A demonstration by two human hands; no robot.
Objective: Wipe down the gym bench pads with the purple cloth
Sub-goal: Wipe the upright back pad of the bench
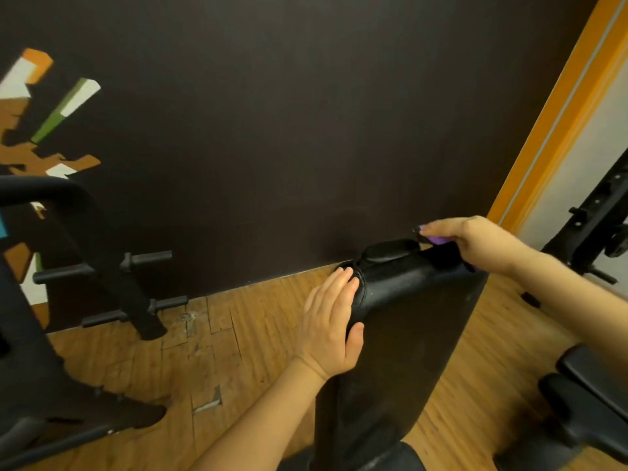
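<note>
The cloth [436, 239] shows only as a small purple patch under the right hand [475, 244], at the far top corner of the pad [401, 334], on its right side. The right hand's fingers curl over the cloth and hold it against the pad's upper edge; 1 fingertip points left past it.

The pad is black, long and upright-tilted, running from the bottom of the view up toward the wall [306, 130]. A small black headrest piece [390, 251] sits on its top end.

The left hand [331, 324] lies on the pad's left edge near the top, fingers straight and together, thumb pressed to the pad's face, gripping nothing.

On the wood floor [238, 334], a black rack [112, 266] with 4 pegs stands to the left, and more black equipment [584, 385] lies to the right.
</note>
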